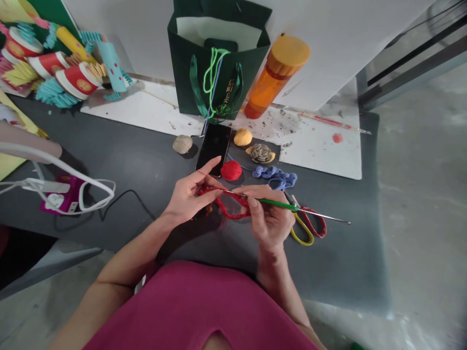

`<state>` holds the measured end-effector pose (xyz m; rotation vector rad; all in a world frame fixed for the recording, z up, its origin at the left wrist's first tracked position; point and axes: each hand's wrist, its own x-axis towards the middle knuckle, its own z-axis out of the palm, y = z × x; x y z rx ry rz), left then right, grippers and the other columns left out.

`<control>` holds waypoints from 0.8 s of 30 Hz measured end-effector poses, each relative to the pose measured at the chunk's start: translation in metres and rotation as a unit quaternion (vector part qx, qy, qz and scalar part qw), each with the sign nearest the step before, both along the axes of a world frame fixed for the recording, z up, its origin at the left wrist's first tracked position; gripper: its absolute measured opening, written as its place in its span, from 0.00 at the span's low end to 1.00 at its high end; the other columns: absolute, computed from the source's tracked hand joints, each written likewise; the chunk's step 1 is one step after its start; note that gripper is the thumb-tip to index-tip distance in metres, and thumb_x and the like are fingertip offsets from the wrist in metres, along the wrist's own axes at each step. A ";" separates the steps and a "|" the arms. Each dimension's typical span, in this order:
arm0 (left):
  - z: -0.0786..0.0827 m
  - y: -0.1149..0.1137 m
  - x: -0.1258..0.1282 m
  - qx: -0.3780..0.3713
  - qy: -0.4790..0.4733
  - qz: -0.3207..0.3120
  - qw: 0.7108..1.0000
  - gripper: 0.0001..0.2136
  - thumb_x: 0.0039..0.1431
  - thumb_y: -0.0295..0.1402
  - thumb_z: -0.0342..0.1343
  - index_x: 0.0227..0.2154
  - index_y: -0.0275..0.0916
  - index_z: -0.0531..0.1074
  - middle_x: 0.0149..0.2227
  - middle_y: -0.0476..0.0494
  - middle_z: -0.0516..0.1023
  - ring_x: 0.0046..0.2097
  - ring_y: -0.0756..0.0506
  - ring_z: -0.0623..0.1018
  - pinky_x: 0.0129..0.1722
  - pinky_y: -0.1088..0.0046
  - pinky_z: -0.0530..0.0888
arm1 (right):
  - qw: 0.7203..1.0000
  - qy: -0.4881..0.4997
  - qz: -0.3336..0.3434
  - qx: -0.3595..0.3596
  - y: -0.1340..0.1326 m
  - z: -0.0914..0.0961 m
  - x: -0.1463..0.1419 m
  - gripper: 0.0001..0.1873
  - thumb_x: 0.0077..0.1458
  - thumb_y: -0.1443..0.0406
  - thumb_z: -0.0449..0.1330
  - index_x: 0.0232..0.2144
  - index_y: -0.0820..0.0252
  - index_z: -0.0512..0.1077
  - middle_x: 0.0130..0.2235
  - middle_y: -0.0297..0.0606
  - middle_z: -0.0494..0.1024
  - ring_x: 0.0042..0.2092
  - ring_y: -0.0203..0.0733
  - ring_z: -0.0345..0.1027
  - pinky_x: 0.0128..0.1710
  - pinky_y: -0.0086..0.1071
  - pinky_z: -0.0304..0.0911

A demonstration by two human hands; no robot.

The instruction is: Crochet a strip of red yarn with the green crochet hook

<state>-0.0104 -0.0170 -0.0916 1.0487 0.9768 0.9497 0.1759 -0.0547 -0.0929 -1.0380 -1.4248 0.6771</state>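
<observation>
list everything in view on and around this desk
crochet hook: 1, green handle, in right hand
red yarn piece: 1, red, held in left hand
red yarn ball: 1, red, just beyond the hands
tan ball: 1, tan, left of the phone
orange ball: 1, orange, right of the phone
crocheted rosette: 1, grey-brown, beside the orange ball
blue crocheted piece: 1, blue, beyond right hand
scissors: 1, yellow and red handles, right of right hand
smartphone: 1, black, on the table
paper bag: 1, dark green, upright at back
bottle: 1, orange, yellow lid, right of the bag
paper cups: 3, red and white, back left
paper sheet: 1, white, under the bag
magenta box: 1, magenta, far left
white cable: 1, white, over the box
table: 1, dark grey, under everything
left hand: 1, bare, pinching the yarn
right hand: 1, bare, gripping the hook
top: 1, magenta, worn by the person
</observation>
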 end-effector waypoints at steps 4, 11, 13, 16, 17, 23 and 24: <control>-0.002 0.000 0.000 0.032 0.014 0.003 0.999 0.35 0.56 0.32 0.70 0.67 0.42 0.70 0.36 0.45 0.85 0.29 0.51 0.78 0.29 0.77 0.78 | 1.000 -0.021 0.012 0.010 0.000 0.000 -0.001 0.09 0.67 0.71 0.60 0.43 0.51 0.76 0.42 0.37 0.88 0.27 0.36 0.76 0.26 0.32 0.71; -0.001 -0.001 0.004 0.021 0.004 0.029 0.999 0.34 0.55 0.32 0.71 0.66 0.40 0.71 0.35 0.46 0.86 0.30 0.51 0.79 0.29 0.78 0.78 | 0.996 -0.043 -0.009 0.082 0.001 -0.010 -0.005 0.14 0.64 0.74 0.62 0.47 0.51 0.78 0.42 0.37 0.88 0.41 0.46 0.85 0.40 0.40 0.82; -0.001 -0.001 0.005 -0.003 -0.006 0.041 0.999 0.35 0.54 0.33 0.72 0.66 0.41 0.71 0.35 0.47 0.86 0.29 0.51 0.78 0.29 0.77 0.78 | 0.994 -0.053 -0.013 0.099 -0.001 -0.012 -0.005 0.16 0.63 0.74 0.63 0.49 0.51 0.78 0.44 0.37 0.88 0.43 0.46 0.85 0.40 0.39 0.83; -0.003 -0.001 0.006 -0.025 -0.017 0.060 0.998 0.37 0.51 0.34 0.73 0.66 0.41 0.71 0.33 0.49 0.85 0.30 0.52 0.79 0.31 0.77 0.78 | 0.988 -0.089 -0.022 0.121 -0.002 -0.014 -0.006 0.19 0.62 0.75 0.64 0.51 0.50 0.78 0.45 0.38 0.88 0.43 0.46 0.86 0.37 0.37 0.83; -0.004 -0.001 0.007 -0.028 -0.022 0.065 0.997 0.38 0.51 0.33 0.73 0.66 0.41 0.70 0.33 0.49 0.85 0.30 0.52 0.79 0.31 0.78 0.78 | 0.986 -0.105 -0.028 0.127 -0.003 -0.015 -0.007 0.19 0.62 0.75 0.65 0.51 0.50 0.78 0.46 0.37 0.88 0.43 0.45 0.86 0.37 0.37 0.83; -0.005 -0.005 0.011 0.004 -0.026 0.103 0.994 0.42 0.52 0.31 0.72 0.70 0.45 0.64 0.30 0.53 0.83 0.29 0.52 0.79 0.31 0.78 0.76 | 0.976 -0.151 -0.041 0.152 -0.002 -0.017 -0.011 0.20 0.63 0.75 0.65 0.53 0.51 0.78 0.47 0.39 0.88 0.44 0.43 0.86 0.38 0.35 0.82; -0.004 -0.006 0.012 0.018 -0.017 0.112 0.993 0.43 0.52 0.31 0.72 0.71 0.46 0.64 0.30 0.53 0.83 0.29 0.52 0.78 0.31 0.78 0.76 | 0.976 -0.149 -0.040 0.151 -0.002 -0.018 -0.011 0.20 0.62 0.75 0.65 0.53 0.51 0.78 0.47 0.39 0.88 0.44 0.43 0.86 0.38 0.35 0.82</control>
